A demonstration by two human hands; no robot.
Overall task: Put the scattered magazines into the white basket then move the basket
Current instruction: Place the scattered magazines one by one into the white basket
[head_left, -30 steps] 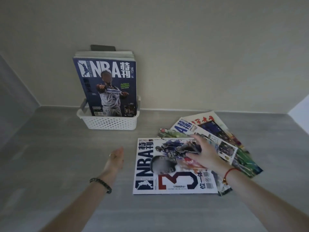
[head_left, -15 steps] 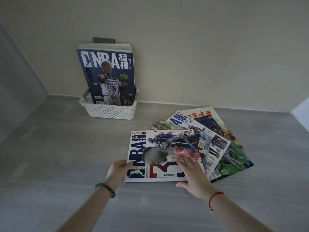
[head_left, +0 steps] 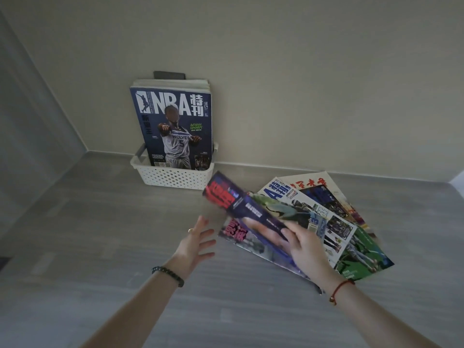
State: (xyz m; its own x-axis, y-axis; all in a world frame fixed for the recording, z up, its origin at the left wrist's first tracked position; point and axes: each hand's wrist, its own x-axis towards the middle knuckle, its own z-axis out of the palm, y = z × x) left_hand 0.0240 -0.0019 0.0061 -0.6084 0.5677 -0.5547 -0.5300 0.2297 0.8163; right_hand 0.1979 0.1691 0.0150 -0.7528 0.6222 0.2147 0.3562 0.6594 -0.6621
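A white perforated basket (head_left: 173,177) stands against the back wall with several magazines upright in it, a blue NBA cover (head_left: 173,126) in front. My right hand (head_left: 305,243) grips a dark blue magazine (head_left: 241,205) and holds it tilted, lifted off the pile, its back cover facing me. My left hand (head_left: 197,243) hovers open just left of it, fingers spread, touching nothing. Under and right of the lifted magazine lie several scattered magazines (head_left: 334,222), fanned out on the grey surface; one with pink lettering (head_left: 238,232) shows beneath.
The grey surface (head_left: 100,234) runs to a beige back wall and a grey side wall on the left. A dark flat object (head_left: 169,74) pokes up behind the basket's magazines. A white corner (head_left: 458,180) shows at far right.
My right hand has lifted the top NBA magazine off the pile and flipped it up. My left hand has let go of its edge and drawn back, open.
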